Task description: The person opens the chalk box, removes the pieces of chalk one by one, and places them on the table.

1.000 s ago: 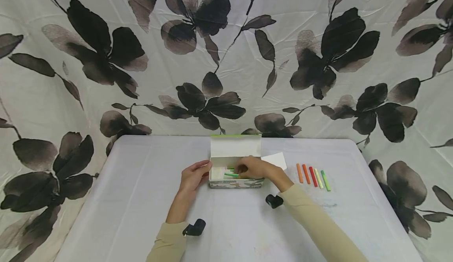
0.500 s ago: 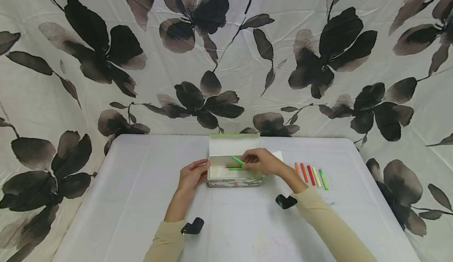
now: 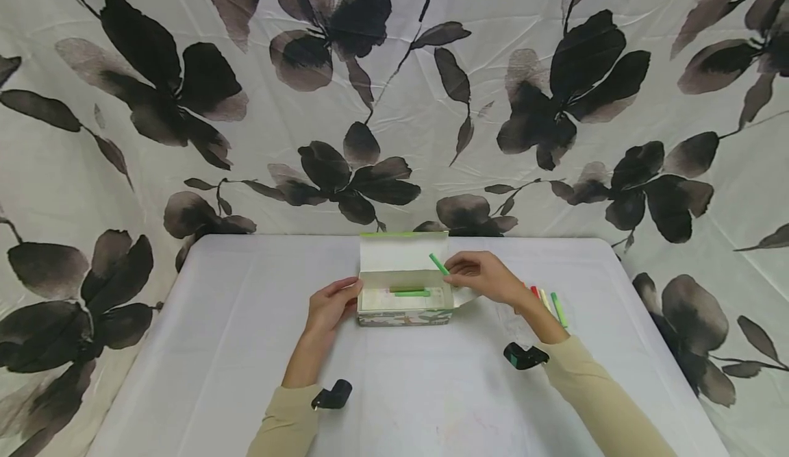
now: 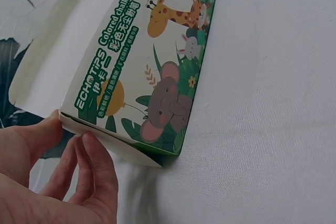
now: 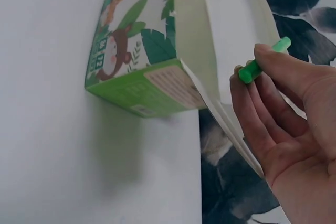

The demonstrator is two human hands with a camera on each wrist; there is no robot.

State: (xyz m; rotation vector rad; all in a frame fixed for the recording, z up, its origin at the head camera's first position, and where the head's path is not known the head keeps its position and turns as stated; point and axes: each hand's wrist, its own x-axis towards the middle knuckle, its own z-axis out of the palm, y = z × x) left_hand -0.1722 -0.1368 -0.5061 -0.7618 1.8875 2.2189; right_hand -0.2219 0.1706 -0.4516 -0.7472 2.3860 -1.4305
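Note:
A cardboard box of coloured chalk [image 3: 403,318] printed with cartoon animals stands on the table with its lid raised at the back. My left hand [image 3: 329,306] holds the box by its left end, thumb at the top corner and fingers against the side flap [image 4: 123,148]. Between thumb and fingertips, my right hand [image 3: 487,275] pinches a green chalk stick [image 5: 265,61], above the box's right end. Inside the box lie a green chalk stick [image 3: 411,294] and another stick right behind it.
Right of the box, a row of chalk sticks lies on the white-covered table [image 3: 216,347]; red, pale yellow and green [image 3: 559,310] ones show, the rest hidden by the right forearm. The box's right flap sticks outward. A floral cloth [image 3: 345,101] hangs behind.
The right hand has come up out of the box and moved right, with the green chalk stick in its fingers. The left hand keeps its hold on the box.

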